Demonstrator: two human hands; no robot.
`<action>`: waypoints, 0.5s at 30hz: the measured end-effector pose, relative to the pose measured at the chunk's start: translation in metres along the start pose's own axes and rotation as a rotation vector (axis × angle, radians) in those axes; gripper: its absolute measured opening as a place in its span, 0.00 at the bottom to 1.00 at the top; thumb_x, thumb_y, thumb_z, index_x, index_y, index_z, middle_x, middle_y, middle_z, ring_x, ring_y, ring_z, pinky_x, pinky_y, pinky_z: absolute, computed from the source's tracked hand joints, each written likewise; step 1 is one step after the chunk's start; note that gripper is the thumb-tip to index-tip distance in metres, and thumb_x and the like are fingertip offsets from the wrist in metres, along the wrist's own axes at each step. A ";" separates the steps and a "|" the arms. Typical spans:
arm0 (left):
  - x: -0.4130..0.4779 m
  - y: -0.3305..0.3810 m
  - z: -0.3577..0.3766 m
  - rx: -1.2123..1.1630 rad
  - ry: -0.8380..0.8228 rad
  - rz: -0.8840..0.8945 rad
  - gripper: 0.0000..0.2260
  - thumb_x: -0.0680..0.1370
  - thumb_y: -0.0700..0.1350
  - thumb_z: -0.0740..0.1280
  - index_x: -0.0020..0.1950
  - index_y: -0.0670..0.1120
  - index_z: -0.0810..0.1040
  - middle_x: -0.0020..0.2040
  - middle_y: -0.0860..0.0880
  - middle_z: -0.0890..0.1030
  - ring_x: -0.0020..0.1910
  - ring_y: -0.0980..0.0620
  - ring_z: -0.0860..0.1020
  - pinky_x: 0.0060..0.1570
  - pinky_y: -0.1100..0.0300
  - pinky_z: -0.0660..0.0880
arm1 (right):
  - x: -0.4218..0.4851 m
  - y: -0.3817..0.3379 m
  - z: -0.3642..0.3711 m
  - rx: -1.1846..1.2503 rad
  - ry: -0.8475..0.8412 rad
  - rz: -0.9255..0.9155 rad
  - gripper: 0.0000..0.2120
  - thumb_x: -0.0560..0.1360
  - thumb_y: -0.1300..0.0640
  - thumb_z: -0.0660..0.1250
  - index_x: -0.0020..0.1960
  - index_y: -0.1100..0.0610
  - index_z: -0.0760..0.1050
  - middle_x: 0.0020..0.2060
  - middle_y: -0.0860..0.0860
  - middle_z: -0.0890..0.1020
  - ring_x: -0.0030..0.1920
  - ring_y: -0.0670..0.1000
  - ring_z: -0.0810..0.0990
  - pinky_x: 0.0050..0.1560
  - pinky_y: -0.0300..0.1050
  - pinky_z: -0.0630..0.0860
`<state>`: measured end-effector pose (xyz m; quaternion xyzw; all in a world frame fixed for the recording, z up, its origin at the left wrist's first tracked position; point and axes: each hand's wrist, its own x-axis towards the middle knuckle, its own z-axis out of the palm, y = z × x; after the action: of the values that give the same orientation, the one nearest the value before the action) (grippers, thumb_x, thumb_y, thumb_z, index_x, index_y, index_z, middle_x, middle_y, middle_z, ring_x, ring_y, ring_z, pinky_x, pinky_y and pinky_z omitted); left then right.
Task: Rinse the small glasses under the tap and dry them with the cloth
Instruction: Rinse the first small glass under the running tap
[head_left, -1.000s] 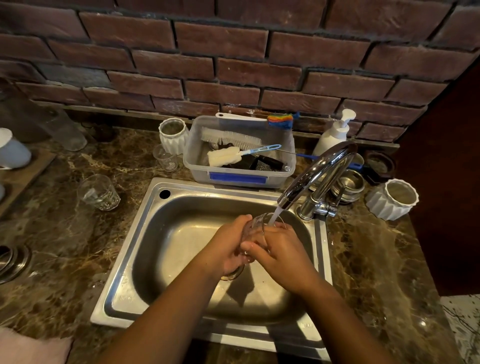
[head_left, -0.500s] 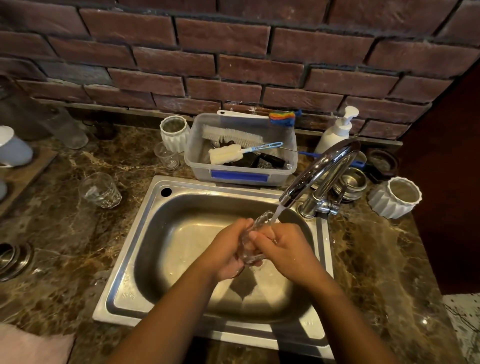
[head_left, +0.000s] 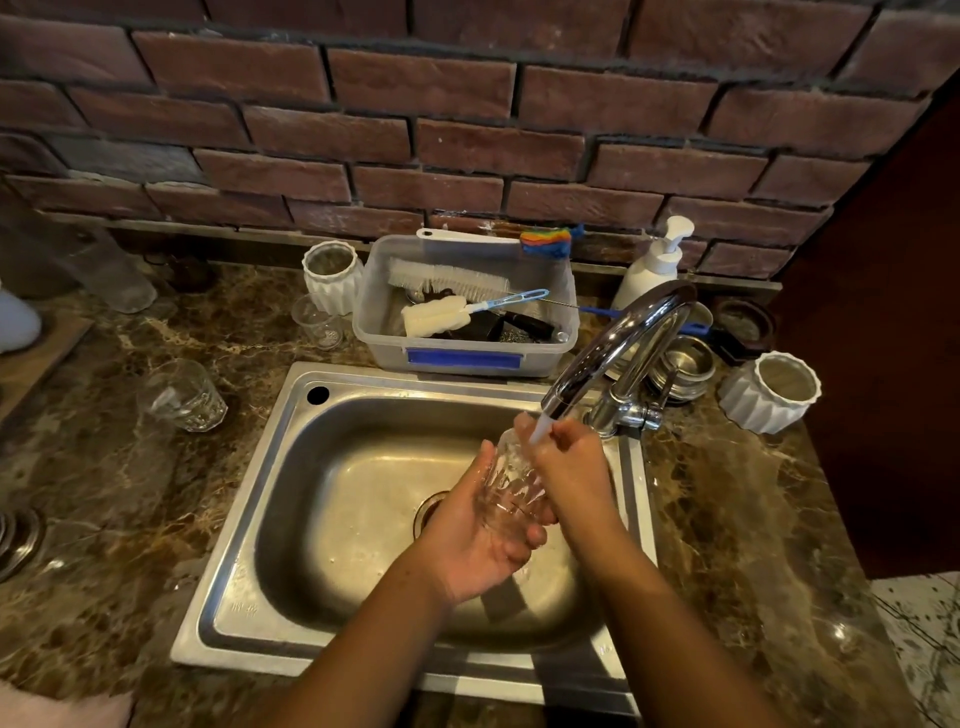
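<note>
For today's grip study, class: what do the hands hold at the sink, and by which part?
A small glass. The left hand cradles its ribbed side in the palm; the right hand holds its upper end near the rim.

Small glasses x3: held glass (head_left: 511, 483), left glass (head_left: 182, 395) on the desk (head_left: 753, 519), back glass (head_left: 317, 322). Grips x2: left grip (head_left: 478, 535), right grip (head_left: 571, 467). White ribbed pots x2: left pot (head_left: 332, 275), right pot (head_left: 774, 392). Sink (head_left: 234, 608) x1, tap (head_left: 623, 338) x1, plastic tub (head_left: 384, 348) x1, soap pump bottle (head_left: 654, 265) x1. Brushes at the tub: 3 for sure, i.e. bristle brush (head_left: 447, 275), sponge brush (head_left: 436, 319), rainbow brush (head_left: 550, 241); poss. a 4th, thin w/ blue handle, can't confirm. Steel bowls (head_left: 685, 364): a stack, no. unclear. Dark round dish (head_left: 743, 325) x1. Tall clear container (head_left: 111, 275) x1. White mug (head_left: 15, 322) x1, cut by frame edge. Pink cloth (head_left: 57, 709) x1, corner only.
</note>
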<state>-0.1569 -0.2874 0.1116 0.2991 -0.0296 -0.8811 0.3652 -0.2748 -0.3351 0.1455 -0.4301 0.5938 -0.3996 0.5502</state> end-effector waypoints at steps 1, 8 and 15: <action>0.000 -0.004 0.003 -0.038 0.024 0.023 0.29 0.79 0.67 0.62 0.58 0.42 0.84 0.47 0.40 0.80 0.33 0.49 0.79 0.24 0.64 0.73 | 0.002 0.002 0.002 0.021 0.030 0.012 0.09 0.77 0.52 0.71 0.39 0.53 0.79 0.31 0.50 0.83 0.33 0.49 0.82 0.29 0.41 0.78; 0.001 -0.018 0.009 -0.238 0.257 0.123 0.29 0.81 0.63 0.62 0.66 0.39 0.80 0.55 0.39 0.83 0.43 0.47 0.80 0.36 0.61 0.74 | 0.006 0.020 0.004 -0.081 -0.102 0.024 0.06 0.79 0.53 0.68 0.43 0.48 0.81 0.38 0.51 0.85 0.42 0.53 0.85 0.44 0.47 0.82; -0.002 -0.011 0.008 -0.031 0.354 0.175 0.27 0.80 0.64 0.63 0.57 0.41 0.85 0.48 0.40 0.86 0.38 0.48 0.83 0.34 0.59 0.75 | -0.003 0.020 -0.002 -0.372 -0.233 -0.094 0.17 0.69 0.35 0.71 0.48 0.45 0.74 0.41 0.45 0.82 0.42 0.41 0.82 0.44 0.41 0.80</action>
<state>-0.1674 -0.2795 0.1159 0.4401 0.0228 -0.7798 0.4447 -0.2779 -0.3264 0.1278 -0.5944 0.5691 -0.2561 0.5072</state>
